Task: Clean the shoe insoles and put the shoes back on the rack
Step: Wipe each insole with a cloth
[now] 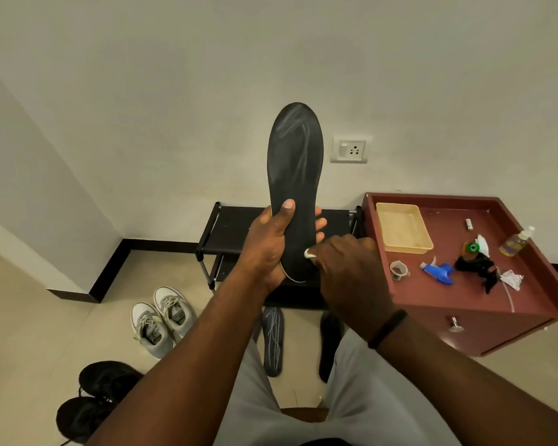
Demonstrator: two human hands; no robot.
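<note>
Insole, dark and streaked pale near its toe, stands upright in mid-frame, heel down; the left hand grips its lower part, thumb across the front and fingers wrapped behind; the right hand is closed on a small white wad pressed against the insole's heel end, just right of the left palm; a black band circles the right wrist. Behind the hands a black rack stands against the far wall; on the floor below lie two more insoles, a streaked one and a plain dark one to its right. Grey shoes sit side by side at the left, black shoes nearer still. At the right a red cabinet carries a tan tray, a blue sprayer head, a tape roll and a small bottle. A wall socket shows just right of the insole.
</note>
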